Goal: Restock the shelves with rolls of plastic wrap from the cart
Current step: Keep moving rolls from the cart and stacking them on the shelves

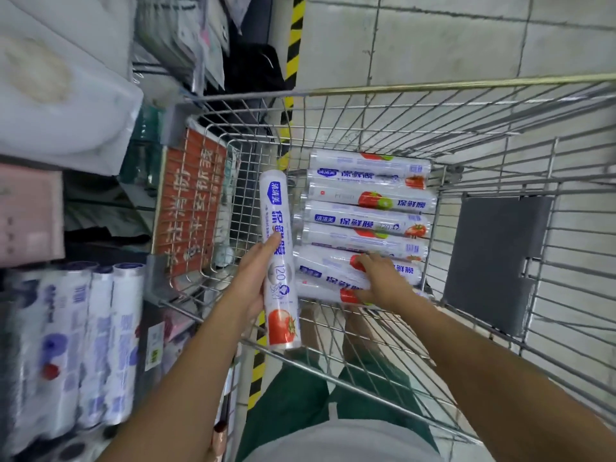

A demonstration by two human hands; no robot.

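Wire cart (500, 128): stacked plastic wrap rolls (366, 208) at its far end.
Left hand (256, 278): clamped around upright roll (280, 261).
Right hand (380, 278): fingers resting on near roll (326, 265), grip unclear.

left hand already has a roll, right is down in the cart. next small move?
Probably close the right hand on the near roll it rests on and lift it out of the cart. The left hand already holds one roll upright, and the shelf rolls sit just left, so both could go over together.
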